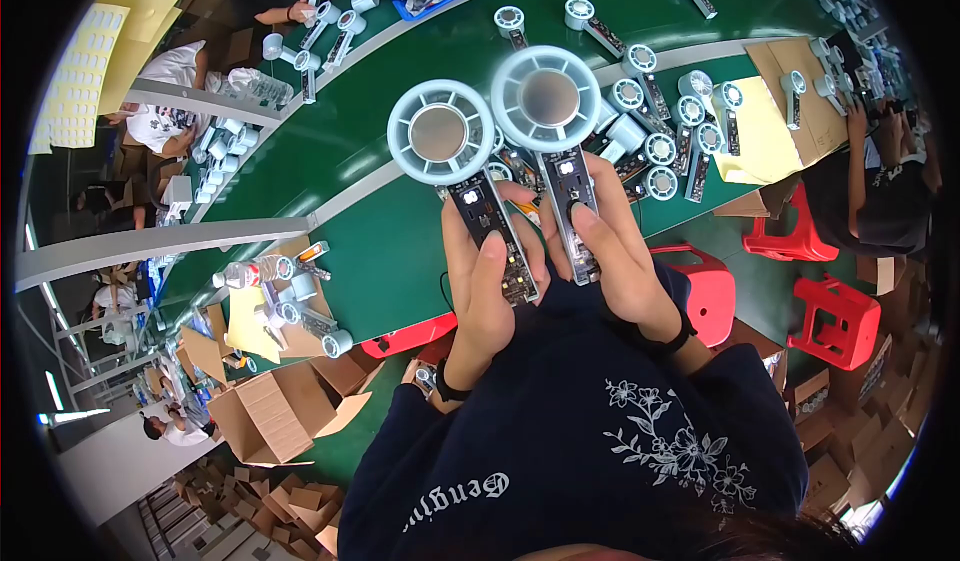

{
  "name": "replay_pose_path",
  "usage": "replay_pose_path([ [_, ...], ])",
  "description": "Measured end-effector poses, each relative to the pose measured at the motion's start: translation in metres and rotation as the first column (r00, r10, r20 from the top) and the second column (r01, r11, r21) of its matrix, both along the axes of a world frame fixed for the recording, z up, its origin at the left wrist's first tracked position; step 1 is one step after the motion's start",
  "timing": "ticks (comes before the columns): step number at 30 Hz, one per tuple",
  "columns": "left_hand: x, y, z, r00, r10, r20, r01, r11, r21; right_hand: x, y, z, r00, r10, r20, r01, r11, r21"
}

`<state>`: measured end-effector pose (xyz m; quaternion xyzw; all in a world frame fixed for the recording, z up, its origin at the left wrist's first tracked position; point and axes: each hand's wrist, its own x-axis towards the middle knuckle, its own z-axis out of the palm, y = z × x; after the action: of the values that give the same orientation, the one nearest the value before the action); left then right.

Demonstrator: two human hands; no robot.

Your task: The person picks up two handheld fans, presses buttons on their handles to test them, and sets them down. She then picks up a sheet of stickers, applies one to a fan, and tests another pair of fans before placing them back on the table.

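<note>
Here in the head view, two fans are up, side by side! The left hand (485,286) grips the left fan (440,133) by its handle, thumb pressed on the circuit board; the right hand (612,246) clasps the right fan (548,99) the same way. White lights glow on both handles. They're held over the green tabletop (365,281), loose fans (660,149) clustered just beyond, a yellow sheet (765,151) off right.

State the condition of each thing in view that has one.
Left hand: closed around left fan
Right hand: closed around right fan
Left fan: indicator lit, board exposed; spinning unclear
Right fan: indicator lit, board exposed; spinning unclear
Box: open
Blue tray: open, filled
</note>
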<state>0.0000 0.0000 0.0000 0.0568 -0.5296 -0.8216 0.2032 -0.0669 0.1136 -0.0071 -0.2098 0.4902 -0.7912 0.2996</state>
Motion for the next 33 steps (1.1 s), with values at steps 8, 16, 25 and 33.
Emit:
replay_pose_path([
  [8, -0.003, -0.003, -0.005, 0.999, 0.014, -0.035, -0.014, 1.0, -0.002, -0.005, -0.003, -0.005, 1.0, 0.011, 0.023, -0.009, 0.995, -0.096],
  [16, -0.006, 0.0, -0.01, 0.999, 0.048, 0.015, -0.048, 0.999, -0.01, -0.005, -0.008, -0.015, 0.998, -0.054, -0.025, 0.052, 0.995, -0.088],
  [25, -0.009, 0.003, -0.014, 0.997, 0.06, -0.053, -0.063, 0.996, -0.058, -0.011, -0.004, -0.017, 0.986, -0.062, -0.157, 0.048, 0.994, -0.094],
  [33, -0.009, 0.003, -0.014, 0.998, 0.055, -0.042, -0.058, 0.996, -0.074, -0.013, -0.004, -0.018, 0.978, -0.062, -0.197, 0.051, 0.997, -0.062],
])
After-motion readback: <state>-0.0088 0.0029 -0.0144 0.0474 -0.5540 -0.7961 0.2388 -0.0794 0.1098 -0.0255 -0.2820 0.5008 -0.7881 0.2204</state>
